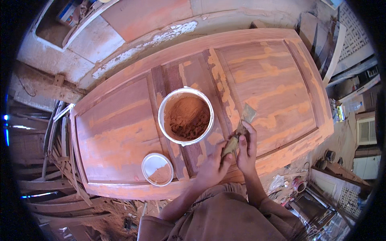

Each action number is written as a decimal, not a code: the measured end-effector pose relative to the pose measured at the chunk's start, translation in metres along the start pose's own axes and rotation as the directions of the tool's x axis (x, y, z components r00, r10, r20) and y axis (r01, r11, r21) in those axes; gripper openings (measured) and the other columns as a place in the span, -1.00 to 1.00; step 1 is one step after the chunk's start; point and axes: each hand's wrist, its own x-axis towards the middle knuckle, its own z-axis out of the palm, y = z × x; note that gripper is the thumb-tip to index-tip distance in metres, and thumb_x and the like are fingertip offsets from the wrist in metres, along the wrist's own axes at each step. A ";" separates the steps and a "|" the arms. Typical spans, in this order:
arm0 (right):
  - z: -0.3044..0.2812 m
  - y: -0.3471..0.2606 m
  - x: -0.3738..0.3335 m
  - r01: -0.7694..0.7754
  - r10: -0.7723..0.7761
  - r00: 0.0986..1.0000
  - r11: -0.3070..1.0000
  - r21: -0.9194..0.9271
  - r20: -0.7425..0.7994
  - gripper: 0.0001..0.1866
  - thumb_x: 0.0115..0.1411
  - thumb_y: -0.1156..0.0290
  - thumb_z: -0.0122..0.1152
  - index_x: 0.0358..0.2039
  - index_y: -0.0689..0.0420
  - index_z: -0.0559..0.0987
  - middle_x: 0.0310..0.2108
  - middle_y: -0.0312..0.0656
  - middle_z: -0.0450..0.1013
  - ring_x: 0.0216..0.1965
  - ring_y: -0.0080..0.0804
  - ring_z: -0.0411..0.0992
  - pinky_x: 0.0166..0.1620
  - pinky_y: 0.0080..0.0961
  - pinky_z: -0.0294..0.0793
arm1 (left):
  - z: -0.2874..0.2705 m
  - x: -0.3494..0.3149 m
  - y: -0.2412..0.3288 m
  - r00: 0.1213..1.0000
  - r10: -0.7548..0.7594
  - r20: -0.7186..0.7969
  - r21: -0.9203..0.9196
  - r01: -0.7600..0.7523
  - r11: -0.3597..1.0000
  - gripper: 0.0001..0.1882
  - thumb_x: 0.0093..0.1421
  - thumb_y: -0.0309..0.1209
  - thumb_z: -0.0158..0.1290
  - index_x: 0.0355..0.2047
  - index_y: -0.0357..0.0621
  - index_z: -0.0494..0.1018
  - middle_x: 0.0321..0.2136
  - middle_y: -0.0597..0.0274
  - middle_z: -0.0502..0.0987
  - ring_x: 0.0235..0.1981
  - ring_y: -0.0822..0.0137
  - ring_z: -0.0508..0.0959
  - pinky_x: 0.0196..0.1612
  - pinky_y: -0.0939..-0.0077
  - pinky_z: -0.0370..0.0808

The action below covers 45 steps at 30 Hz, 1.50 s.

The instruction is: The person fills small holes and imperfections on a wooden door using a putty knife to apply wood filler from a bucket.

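Note:
Both my hands are together over the near side of a wooden panel door [257,64] streaked with orange filler. My left hand [215,165] is closed round the handle end of a putty knife [248,114]. Higher up, the fingers of my right hand [247,152] pinch the same knife near where its blade begins. The blade points up and to the right, with filler smeared on it. Left of my hands, on the door, stands a white bucket [161,124] partly filled with crumbly reddish-brown filler [187,114]. Nearer to me lies a round white lid [150,162] with some filler on it.
Behind the door runs a worn wall [148,20] with peeling white paint. Loose timber strips [60,160] are piled at the left. At the right stand boards and a lattice panel [354,36], a clear plastic bottle [354,106] and a small can [299,184] among clutter.

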 end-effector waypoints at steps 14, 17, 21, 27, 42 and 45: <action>-0.023 -0.006 0.034 0.201 -0.256 0.967 0.795 -0.572 -0.015 -0.78 0.25 0.53 0.10 -0.09 0.23 0.54 -0.25 -0.10 0.43 -0.24 -0.34 0.44 -0.18 -0.46 0.47 | -0.108 0.052 -0.027 0.813 -0.081 -0.577 -0.286 -0.107 0.952 -0.39 0.29 -0.06 -0.01 0.10 -0.35 0.26 -0.10 0.02 0.44 -0.01 0.19 0.42 0.08 0.23 0.33; -0.050 0.041 0.027 0.163 -0.230 0.964 0.906 -0.391 -0.131 -0.72 0.32 0.35 0.06 -0.07 0.29 0.48 -0.25 -0.15 0.40 -0.21 -0.42 0.42 -0.19 -0.45 0.49 | -0.174 0.077 -0.124 0.889 -0.305 -0.341 -0.704 -0.027 0.709 -0.33 0.25 -0.10 0.06 0.18 -0.36 0.19 0.03 0.01 0.38 0.08 0.19 0.37 0.16 0.31 0.29; -0.071 0.029 0.022 -0.061 0.024 0.982 0.980 -0.188 -0.190 -0.62 0.37 0.23 -0.04 0.00 0.29 0.43 -0.09 -0.14 0.41 -0.10 -0.42 0.41 -0.14 -0.49 0.53 | -0.150 0.083 -0.161 0.910 -0.201 -0.362 -0.713 -0.131 0.688 -0.32 0.24 -0.18 0.08 0.22 -0.37 0.18 0.08 0.02 0.38 0.11 0.21 0.37 0.18 0.40 0.29; -0.086 0.041 0.009 -0.156 0.133 0.966 0.984 -0.091 -0.223 -0.62 0.35 0.15 0.00 -0.04 0.21 0.46 -0.10 -0.14 0.41 -0.11 -0.37 0.44 -0.21 -0.45 0.58 | -0.122 0.080 -0.171 0.842 -0.143 -0.521 -0.465 -0.139 0.874 -0.52 0.17 -0.45 -0.04 0.13 -0.28 0.30 -0.08 0.10 0.46 -0.05 0.27 0.45 -0.03 0.43 0.39; -0.048 0.047 0.067 -0.194 0.195 0.978 0.981 0.011 -0.075 -0.57 0.31 0.15 0.07 -0.02 0.26 0.46 -0.11 -0.12 0.43 -0.14 -0.34 0.47 -0.12 -0.38 0.58 | -0.005 -0.138 -0.039 0.808 -0.533 -0.251 -0.606 0.298 0.738 -0.72 0.34 -0.28 -0.05 -0.22 -0.32 0.37 -0.31 0.11 0.49 -0.17 0.33 0.49 -0.09 0.41 0.40; -0.050 0.087 0.108 -0.128 0.137 0.990 0.970 -0.205 0.030 -0.63 0.31 0.22 0.05 -0.05 0.28 0.50 -0.16 -0.18 0.46 -0.08 -0.38 0.43 -0.02 -0.37 0.46 | -0.032 -0.117 -0.050 0.640 -0.457 -0.618 -0.530 0.091 0.843 -0.71 0.35 -0.28 -0.07 -0.31 -0.31 0.44 -0.41 0.19 0.52 -0.30 0.38 0.49 -0.18 0.45 0.42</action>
